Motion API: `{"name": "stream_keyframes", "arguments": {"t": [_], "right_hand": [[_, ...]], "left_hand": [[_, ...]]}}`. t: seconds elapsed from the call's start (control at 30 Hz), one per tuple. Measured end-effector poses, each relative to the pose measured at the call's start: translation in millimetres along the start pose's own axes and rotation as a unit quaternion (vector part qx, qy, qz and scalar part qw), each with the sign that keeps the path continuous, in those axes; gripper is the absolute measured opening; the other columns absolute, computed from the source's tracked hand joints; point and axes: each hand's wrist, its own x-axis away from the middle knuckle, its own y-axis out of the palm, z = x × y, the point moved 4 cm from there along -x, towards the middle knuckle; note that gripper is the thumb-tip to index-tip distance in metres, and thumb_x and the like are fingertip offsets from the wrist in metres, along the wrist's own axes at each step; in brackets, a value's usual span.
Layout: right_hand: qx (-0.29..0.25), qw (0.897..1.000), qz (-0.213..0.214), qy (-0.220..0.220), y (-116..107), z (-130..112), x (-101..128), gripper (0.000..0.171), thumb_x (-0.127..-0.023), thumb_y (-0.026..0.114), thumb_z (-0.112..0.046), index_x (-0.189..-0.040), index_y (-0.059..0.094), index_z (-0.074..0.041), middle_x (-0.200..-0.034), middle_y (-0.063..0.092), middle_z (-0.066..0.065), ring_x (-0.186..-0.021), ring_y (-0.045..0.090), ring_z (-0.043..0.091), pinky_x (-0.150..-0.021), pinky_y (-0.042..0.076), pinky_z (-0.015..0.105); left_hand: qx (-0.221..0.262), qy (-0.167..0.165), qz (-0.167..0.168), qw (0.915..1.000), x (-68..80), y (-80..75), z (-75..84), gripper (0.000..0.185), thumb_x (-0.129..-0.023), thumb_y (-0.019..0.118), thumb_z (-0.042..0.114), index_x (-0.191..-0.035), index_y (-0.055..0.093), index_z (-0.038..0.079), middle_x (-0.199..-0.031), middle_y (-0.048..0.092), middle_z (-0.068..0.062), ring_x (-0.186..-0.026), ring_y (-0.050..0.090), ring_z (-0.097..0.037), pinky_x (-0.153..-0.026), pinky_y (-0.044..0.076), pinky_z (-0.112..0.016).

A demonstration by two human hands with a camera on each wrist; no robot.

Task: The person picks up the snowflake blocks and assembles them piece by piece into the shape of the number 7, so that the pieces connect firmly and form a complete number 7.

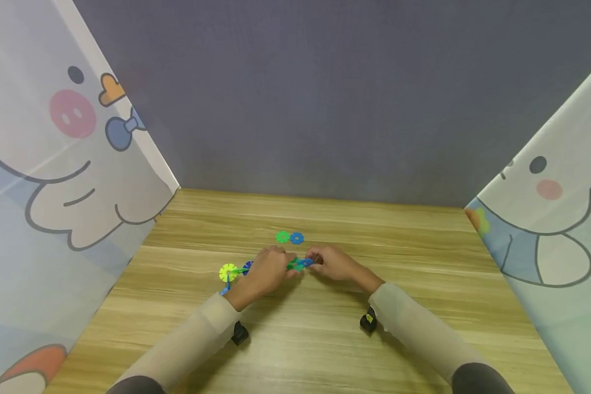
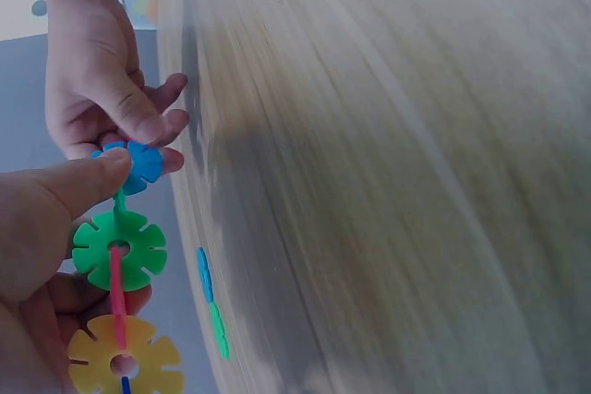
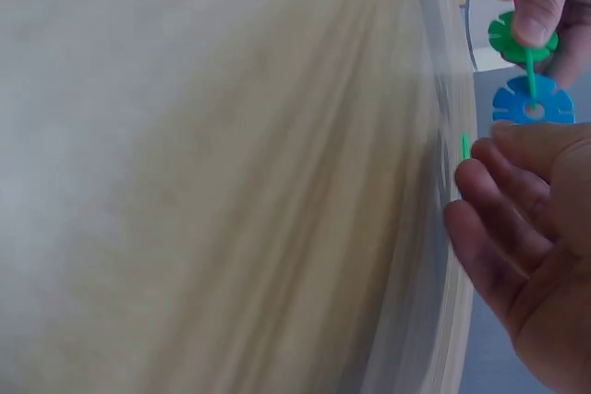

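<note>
The right hand pinches a blue disc at the chain's end, thumb and fingers closed on its rim. The left hand clamps the neighbouring green disc of the disc chain, just above the table near its middle. The pieces look light, stiff plastic, best gripped by the notched rims. Two loose discs lie toward the far edge. No writing is legible.

Bare table near side, two loose discs beyond hands
</note>
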Motion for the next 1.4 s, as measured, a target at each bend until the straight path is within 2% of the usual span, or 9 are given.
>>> {"name": "stream_keyframes", "arguments": {"t": [0.13, 0.27, 0.5, 0.8, 1.13, 1.4], "right_hand": [[0.014, 1.000, 0.002, -0.007, -1, 4, -7, 0.012, -0.097, 0.066, -0.003, -0.106, 0.071, -0.009, -0.098, 0.075, 0.002, -0.089, 0.069, 0.011, -0.080, 0.059, 0.024], [0.027, 0.999, 0.027, 0.002, -3, 11, -16, 0.009, -0.099, 0.064, -0.007, -0.105, 0.070, -0.011, -0.096, 0.074, 0.000, -0.087, 0.068, 0.009, -0.078, 0.057, 0.024], [0.033, 0.997, 0.061, 0.019, -4, 16, -33, 0.009, -0.097, 0.064, -0.009, -0.104, 0.069, -0.010, -0.093, 0.073, 0.001, -0.084, 0.066, 0.010, -0.076, 0.057, 0.025], [0.059, 0.993, 0.096, 0.047, -5, 17, -51, 0.026, -0.097, 0.069, -0.017, -0.121, 0.067, -0.005, -0.093, 0.069, 0.000, -0.080, 0.061, 0.009, -0.078, 0.056, 0.030], [0.083, 0.989, 0.091, 0.080, -3, 15, -61, 0.039, -0.096, 0.072, -0.025, -0.131, 0.064, -0.008, -0.085, 0.066, 0.000, -0.070, 0.055, 0.010, -0.073, 0.052, 0.032], [0.098, 0.985, 0.089, 0.108, -1, 16, -66, 0.041, -0.096, 0.071, -0.029, -0.132, 0.065, -0.010, -0.093, 0.070, 0.002, -0.078, 0.062, 0.013, -0.075, 0.056, 0.035]], "left_hand": [[0.003, -0.003, 0.000, 1.0000, 2.2, -0.4, -2.1, 0.038, -0.089, 0.077, 0.041, -0.111, 0.075, 0.011, -0.094, 0.076, -0.008, -0.086, 0.071, -0.028, -0.084, 0.062, -0.048], [-0.002, -0.003, -0.001, 1.0000, 3.2, 0.5, -3.5, 0.037, -0.089, 0.078, 0.041, -0.110, 0.075, 0.011, -0.095, 0.076, -0.009, -0.087, 0.071, -0.028, -0.082, 0.062, -0.048], [-0.019, -0.001, -0.002, 0.9998, 4.9, 0.8, -2.6, 0.036, -0.088, 0.078, 0.044, -0.106, 0.074, 0.013, -0.093, 0.076, -0.008, -0.084, 0.070, -0.027, -0.078, 0.063, -0.045], [-0.019, 0.000, -0.002, 0.9998, 4.2, 0.4, -1.4, 0.043, -0.088, 0.077, 0.045, -0.116, 0.075, 0.013, -0.097, 0.077, -0.008, -0.088, 0.072, -0.028, -0.081, 0.063, -0.046], [-0.020, 0.010, 0.010, 0.9997, 3.0, 0.7, -0.9, 0.040, -0.087, 0.079, 0.045, -0.112, 0.075, 0.014, -0.092, 0.076, -0.007, -0.084, 0.072, -0.027, -0.075, 0.063, -0.044], [-0.020, 0.010, 0.009, 0.9997, 2.3, 1.7, -0.3, 0.038, -0.087, 0.079, 0.045, -0.109, 0.075, 0.014, -0.091, 0.076, -0.006, -0.084, 0.072, -0.027, -0.074, 0.064, -0.043]]}}
